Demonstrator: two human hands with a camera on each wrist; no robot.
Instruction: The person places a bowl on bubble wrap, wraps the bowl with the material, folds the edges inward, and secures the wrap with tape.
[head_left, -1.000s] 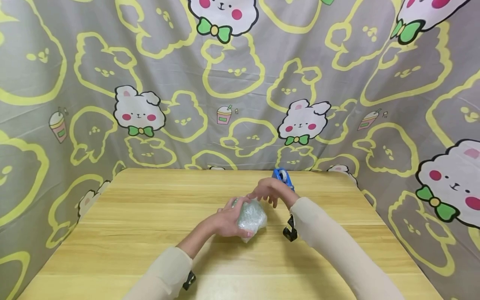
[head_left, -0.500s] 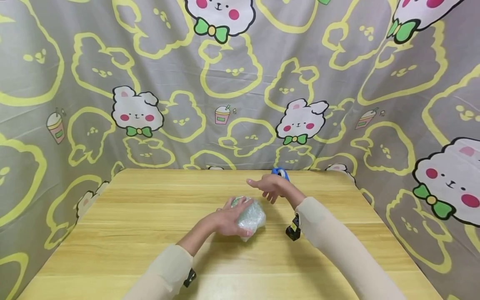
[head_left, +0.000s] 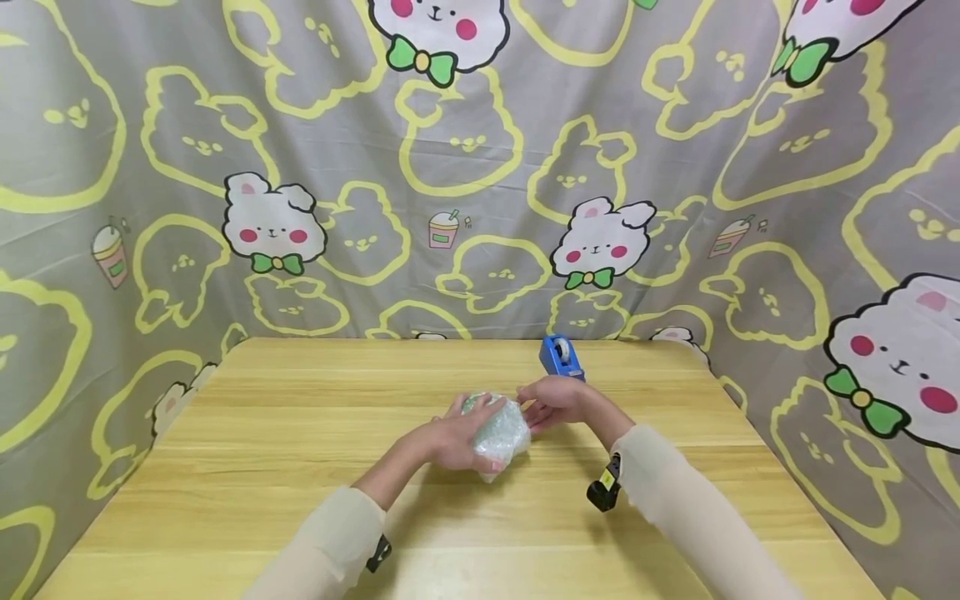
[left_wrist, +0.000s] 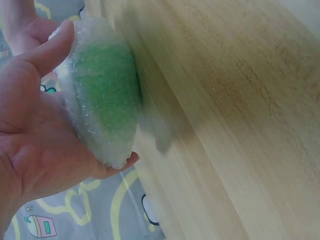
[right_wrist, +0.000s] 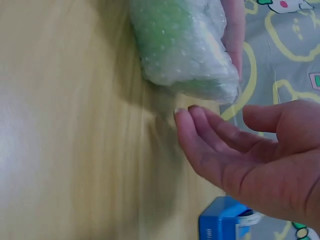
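A green item wrapped in bubble wrap (head_left: 507, 430) lies at the middle of the wooden table; its kind cannot be made out through the wrap. My left hand (head_left: 452, 440) grips this bundle from the left, thumb on the near side and fingers over the top. In the left wrist view the green shows through the bubble wrap (left_wrist: 104, 95). My right hand (head_left: 561, 400) is just right of the bundle, holding nothing. The right wrist view has its loosely bent fingers and thumb apart, with a small gap between the fingertips and the wrap.
A blue tape dispenser (head_left: 557, 357) with a roll of tape stands behind my right hand, near the table's back edge. A patterned grey curtain (head_left: 480, 200) hangs along the back and both sides of the wooden table (head_left: 300, 400).
My right hand has left the top of the bundle, swung back to the right and come down beside it, uncovering the tape dispenser. The left hand keeps its grip in place.
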